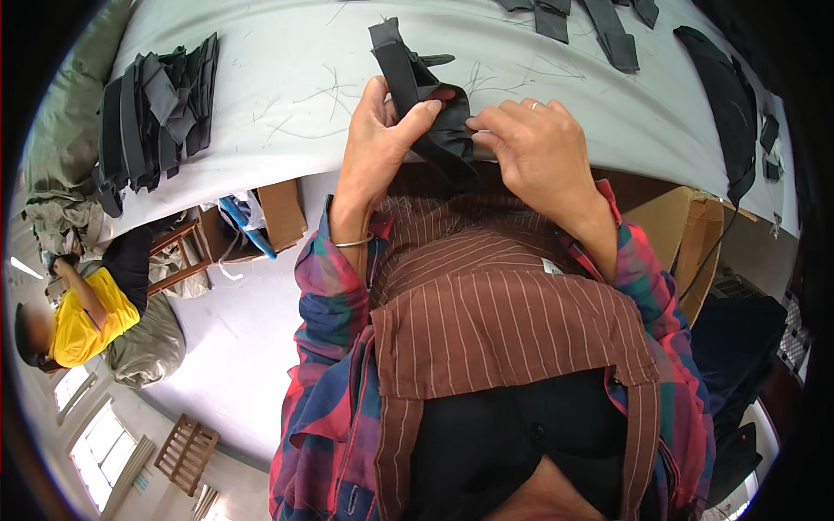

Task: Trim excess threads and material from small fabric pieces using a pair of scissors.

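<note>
We hold a black cloth strip [398,69] in the air just over the near edge of the white-covered table [287,43], its lower part bent into a loop in front of our brown striped apron [512,321]. Our left hand [380,139] is closed on the strip, the thumb pressing it from the front, while the thumb and forefinger of our right hand [537,148] pinch at its right edge; whether something thin sits between those fingertips is too small for us to tell. Our left fingers hide part of the strip's middle, and a narrow dark piece [436,61] juts out behind it, which we cannot make out clearly. Loose threads [334,91] lie scattered across the cover around our hands. On the left, well apart from us, a pile of dark strips [156,113] lies near greenish cloth [74,95]; more dark strips [612,39] lie at the far edge of our view. On the right a black curved bundle [721,108] rests on the table, and a thin cord [714,252] hangs below it past an open cardboard box [699,239]. Under the table's left side we see another cardboard box [282,213] with something blue inside, beside a wooden frame [178,260]. Beyond that, a co-worker in a yellow top [100,317] sits next to a bulging sack [152,343], and a slatted wooden rack [187,453] stands farther off.
</note>
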Motion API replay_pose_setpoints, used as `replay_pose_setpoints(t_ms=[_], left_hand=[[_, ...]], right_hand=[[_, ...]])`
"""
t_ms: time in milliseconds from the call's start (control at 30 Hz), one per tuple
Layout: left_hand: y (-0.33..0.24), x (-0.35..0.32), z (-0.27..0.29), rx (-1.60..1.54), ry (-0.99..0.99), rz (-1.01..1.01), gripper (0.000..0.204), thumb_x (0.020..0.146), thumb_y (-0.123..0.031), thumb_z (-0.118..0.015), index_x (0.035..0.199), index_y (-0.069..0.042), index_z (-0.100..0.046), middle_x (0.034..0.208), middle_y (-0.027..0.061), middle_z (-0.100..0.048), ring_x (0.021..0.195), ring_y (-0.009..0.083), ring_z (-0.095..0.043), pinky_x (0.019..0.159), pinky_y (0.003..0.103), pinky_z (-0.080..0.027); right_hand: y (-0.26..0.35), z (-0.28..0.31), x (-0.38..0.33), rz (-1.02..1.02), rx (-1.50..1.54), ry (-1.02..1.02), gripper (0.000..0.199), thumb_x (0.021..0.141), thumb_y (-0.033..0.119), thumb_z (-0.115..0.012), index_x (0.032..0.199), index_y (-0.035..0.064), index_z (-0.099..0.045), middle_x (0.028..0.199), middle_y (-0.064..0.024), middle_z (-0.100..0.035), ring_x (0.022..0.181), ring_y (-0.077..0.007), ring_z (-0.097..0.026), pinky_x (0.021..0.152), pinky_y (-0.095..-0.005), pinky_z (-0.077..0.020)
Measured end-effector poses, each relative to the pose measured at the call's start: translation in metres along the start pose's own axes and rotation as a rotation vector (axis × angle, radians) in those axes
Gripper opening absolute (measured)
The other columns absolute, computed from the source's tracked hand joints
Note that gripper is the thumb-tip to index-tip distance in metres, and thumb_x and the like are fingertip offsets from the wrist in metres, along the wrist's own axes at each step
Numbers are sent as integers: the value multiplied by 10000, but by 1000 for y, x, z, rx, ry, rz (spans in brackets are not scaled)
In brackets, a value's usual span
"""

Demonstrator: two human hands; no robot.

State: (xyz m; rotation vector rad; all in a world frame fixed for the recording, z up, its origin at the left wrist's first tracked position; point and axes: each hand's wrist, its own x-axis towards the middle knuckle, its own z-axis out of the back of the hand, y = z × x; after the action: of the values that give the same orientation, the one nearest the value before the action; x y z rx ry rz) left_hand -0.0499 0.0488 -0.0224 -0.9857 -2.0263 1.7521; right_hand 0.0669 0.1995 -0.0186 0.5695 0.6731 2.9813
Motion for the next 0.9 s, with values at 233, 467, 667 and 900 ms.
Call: replay_pose_setpoints(t_ms=[233, 467, 667, 900], left_hand=[[-1, -1, -1, -8, -9, 43, 318, 864, -78, -630, 1104, 39, -456, 1061, 163, -663, 914, 151, -628, 810, 281, -529], [0, -2, 1, -12, -14, 39, 317, 865, -78, -628, 1109, 35, -459, 1059, 156, -664, 908, 149, -628, 808, 279, -529], [3, -2, 2, -32, -13, 44, 311, 864, -76, -628, 1103, 35, -464, 1059, 155, -662, 919, 147, -624, 821, 280, -523], [1, -2, 0, -18, -8, 26, 322, 868, -79, -618, 1121, 39, -459, 1058, 157, -661, 941, 155, -622, 839, 287, -518]], right_hand=[[11, -11, 3, 29, -149, -46, 82, 769, 169, -680, 782, 111, -623, 639, -19, -555, 649, -204, -571, 592, -356, -357], [12, -17, 5, 63, -155, -41, 74, 764, 152, -672, 787, 102, -622, 654, -15, -558, 656, -189, -554, 604, -344, -346], [13, -18, 4, 46, -128, -20, 59, 773, 143, -663, 777, 101, -621, 663, -14, -564, 664, -188, -555, 612, -343, -345], [4, -18, 7, -22, -15, -49, 57, 777, 151, -666, 784, 106, -632, 671, -28, -608, 659, -219, -578, 604, -356, -364]])
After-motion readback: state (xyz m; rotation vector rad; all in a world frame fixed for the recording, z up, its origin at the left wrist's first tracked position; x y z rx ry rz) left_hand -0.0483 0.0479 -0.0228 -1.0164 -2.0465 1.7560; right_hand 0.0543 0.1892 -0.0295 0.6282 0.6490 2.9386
